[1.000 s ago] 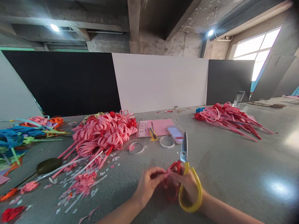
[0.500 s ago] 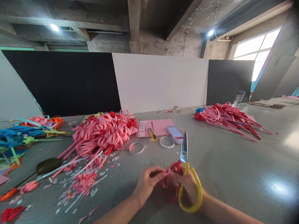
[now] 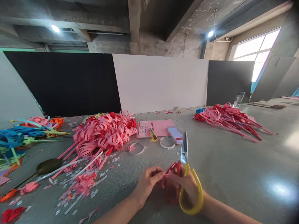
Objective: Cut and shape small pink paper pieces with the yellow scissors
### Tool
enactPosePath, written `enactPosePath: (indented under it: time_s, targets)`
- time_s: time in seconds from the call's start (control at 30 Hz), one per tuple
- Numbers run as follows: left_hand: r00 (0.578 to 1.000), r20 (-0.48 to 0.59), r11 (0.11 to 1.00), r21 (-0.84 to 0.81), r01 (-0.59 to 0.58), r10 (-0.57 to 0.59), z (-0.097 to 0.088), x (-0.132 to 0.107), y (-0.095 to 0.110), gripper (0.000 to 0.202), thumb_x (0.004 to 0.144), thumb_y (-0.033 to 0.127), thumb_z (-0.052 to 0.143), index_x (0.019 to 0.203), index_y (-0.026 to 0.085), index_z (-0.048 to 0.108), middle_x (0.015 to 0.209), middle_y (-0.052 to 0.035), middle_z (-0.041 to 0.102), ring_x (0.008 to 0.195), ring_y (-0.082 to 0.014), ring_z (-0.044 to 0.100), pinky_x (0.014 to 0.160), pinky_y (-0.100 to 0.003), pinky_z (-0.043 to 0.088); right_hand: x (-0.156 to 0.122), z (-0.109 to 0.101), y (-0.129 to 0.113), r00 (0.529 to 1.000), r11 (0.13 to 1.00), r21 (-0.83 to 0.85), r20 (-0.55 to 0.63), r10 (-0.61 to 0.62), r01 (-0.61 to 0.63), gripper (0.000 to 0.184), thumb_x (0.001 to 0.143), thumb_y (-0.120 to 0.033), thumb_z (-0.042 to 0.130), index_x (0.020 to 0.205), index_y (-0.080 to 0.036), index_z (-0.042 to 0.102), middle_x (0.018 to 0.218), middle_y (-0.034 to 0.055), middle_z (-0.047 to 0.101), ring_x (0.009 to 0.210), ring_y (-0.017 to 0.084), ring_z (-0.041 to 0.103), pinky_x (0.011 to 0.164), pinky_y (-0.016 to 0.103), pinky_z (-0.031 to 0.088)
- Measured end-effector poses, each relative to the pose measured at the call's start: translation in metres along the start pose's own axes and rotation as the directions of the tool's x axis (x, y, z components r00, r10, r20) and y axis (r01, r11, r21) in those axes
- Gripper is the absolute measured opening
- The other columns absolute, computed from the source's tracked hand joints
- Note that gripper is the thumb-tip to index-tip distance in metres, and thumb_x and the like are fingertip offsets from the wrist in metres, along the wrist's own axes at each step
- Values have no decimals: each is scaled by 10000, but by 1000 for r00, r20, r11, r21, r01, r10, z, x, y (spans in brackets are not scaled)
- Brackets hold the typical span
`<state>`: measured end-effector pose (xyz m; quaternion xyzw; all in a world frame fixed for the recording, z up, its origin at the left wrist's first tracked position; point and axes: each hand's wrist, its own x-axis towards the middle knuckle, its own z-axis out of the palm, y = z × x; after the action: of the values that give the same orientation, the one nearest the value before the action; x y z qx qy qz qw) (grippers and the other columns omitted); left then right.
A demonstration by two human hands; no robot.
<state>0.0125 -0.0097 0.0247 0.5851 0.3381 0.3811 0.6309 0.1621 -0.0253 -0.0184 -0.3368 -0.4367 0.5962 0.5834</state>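
Observation:
My left hand (image 3: 148, 185) is closed, thumb and forefinger pinching a small piece of pink paper (image 3: 169, 175). Fingertips of my right hand (image 3: 189, 186) meet the same piece from the other side. Scissors (image 3: 184, 154) with one red and one yellow handle hang around my right hand, which is closed on them. Their blades look shut and point away from me, toward the table's back. Part of the red handle is hidden by my fingers, and the paper's exact shape is hard to make out.
Pink looped-paper flowers (image 3: 102, 133) are piled at left, beside paper scraps (image 3: 84, 183). A utility knife (image 3: 153, 134) rests on a pink pad (image 3: 161, 126). Two tape rings, one a white roll (image 3: 167, 147), lie near a phone (image 3: 175, 134). More paper strips (image 3: 229, 119) lie at right.
My hands stay nearly in place. The pink paper between my fingertips has shifted slightly, and the scissors have dipped a little with my right hand.

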Motion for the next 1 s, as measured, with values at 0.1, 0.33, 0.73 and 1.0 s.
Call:
enactPosePath:
  time_s: [0.1,0.33,0.73,1.0]
  targets:
    - [1000,-16,1000,-10,0,0,-1,0,-1,198,739,303,525,668,129,588,570,26,520,523,-91,466,545,-202,358,-1,2,-2,1000,1000,-31,0,-1,1,194,709,-253,638,633,-158,487,459,-80,426,409,31,370,404,152,291]
    - [996,-85,1000,9,11,-10,-1,3,-8,234,747,349,497,661,139,555,573,33,498,506,-87,452,519,-200,351,1,1,-2,999,993,-112,-13,-33,32,241,708,-277,636,599,-162,454,437,-84,419,395,31,358,394,154,282]
    - [990,-144,1000,23,4,0,-1,5,-15,269,738,376,505,661,124,562,571,23,508,466,-81,448,479,-200,347,0,1,-6,1000,988,-157,-19,-5,2,228,713,-290,627,603,-165,472,446,-76,440,408,41,397,403,155,316]
    - [982,-191,999,50,13,-3,-2,5,-11,270,737,378,504,651,128,558,532,27,511,471,-88,475,489,-194,356,-1,1,-4,1000,979,-203,-24,14,-18,238,709,-317,605,580,-173,466,442,-62,454,401,73,438,402,185,343]
